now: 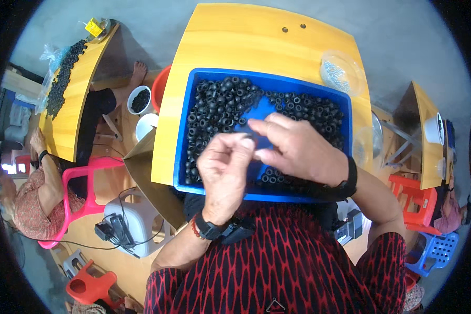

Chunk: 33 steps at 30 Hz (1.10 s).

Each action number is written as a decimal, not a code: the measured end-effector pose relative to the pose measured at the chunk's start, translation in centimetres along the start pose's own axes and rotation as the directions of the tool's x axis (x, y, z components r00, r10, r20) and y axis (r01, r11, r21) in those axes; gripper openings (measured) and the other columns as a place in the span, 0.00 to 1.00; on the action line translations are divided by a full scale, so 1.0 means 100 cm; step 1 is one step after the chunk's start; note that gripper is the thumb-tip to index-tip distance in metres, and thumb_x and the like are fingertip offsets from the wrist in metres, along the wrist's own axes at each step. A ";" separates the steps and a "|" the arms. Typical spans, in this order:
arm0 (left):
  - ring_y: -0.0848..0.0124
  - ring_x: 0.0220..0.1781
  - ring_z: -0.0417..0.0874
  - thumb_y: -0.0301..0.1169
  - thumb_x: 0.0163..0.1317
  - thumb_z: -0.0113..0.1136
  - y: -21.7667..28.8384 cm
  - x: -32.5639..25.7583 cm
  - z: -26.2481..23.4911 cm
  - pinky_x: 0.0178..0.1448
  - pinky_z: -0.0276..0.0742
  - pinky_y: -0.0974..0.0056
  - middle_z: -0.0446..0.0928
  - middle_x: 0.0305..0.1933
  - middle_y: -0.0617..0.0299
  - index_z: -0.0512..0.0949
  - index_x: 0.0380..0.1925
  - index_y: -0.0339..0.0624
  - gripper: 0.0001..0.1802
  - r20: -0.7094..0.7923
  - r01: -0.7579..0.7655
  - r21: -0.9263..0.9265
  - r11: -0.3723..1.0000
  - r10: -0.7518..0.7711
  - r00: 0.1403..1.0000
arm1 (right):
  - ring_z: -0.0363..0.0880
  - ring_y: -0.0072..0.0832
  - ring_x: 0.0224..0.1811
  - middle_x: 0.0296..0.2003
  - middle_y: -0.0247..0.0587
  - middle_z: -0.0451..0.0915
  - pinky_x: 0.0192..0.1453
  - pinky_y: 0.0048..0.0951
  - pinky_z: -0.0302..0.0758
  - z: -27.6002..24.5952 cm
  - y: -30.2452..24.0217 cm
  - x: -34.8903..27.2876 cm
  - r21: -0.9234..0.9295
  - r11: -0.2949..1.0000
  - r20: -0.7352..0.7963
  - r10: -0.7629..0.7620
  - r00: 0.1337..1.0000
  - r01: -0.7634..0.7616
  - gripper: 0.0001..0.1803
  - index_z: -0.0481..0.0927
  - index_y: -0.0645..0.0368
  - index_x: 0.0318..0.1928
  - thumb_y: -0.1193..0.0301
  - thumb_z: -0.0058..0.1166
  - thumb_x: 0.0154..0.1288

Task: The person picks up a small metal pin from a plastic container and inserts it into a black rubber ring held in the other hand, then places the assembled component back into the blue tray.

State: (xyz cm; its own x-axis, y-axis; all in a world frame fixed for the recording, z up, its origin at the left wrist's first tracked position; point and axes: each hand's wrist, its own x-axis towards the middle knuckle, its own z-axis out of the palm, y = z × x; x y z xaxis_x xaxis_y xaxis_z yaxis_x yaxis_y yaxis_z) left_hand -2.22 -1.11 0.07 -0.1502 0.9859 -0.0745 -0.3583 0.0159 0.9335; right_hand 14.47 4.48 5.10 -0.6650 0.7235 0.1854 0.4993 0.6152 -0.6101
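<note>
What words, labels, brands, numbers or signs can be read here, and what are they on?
None can be read.
Yellow box: any print is too small to make out.
Red stool: any marking is too small to read.
Tray: no lettering visible.
Black parts: too small to show any.

Lit brightly and rather evenly, with small pale glints on the small round black pieces (217,107) inside the blue rectangular plastic tray (277,79). Flares white near the left rim. Blurs slightly around the bare right hand (303,149) — sharper on the smooth yellow wooden table (235,42). Bows straight edges outward — falling to black in the corners and along both sides.
</note>
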 end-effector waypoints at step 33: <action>0.74 0.42 0.80 0.25 0.68 0.59 0.031 -0.014 -0.134 0.49 0.78 0.68 0.80 0.42 0.59 0.75 0.47 0.35 0.10 -0.518 -0.292 0.394 0.872 0.473 0.713 | 0.82 0.45 0.35 0.35 0.49 0.78 0.38 0.39 0.80 0.001 -0.007 0.007 0.042 0.997 -0.050 0.064 0.997 -0.062 0.10 0.74 0.62 0.39 0.75 0.62 0.60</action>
State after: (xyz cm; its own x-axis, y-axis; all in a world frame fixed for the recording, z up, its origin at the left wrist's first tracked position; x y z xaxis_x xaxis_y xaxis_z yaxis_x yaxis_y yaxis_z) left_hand -15.50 -4.67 -1.60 -0.7534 0.6243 0.2066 0.0947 -0.2079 0.9735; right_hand 13.58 4.52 5.61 -0.6031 0.7763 0.1836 0.5158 0.5550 -0.6526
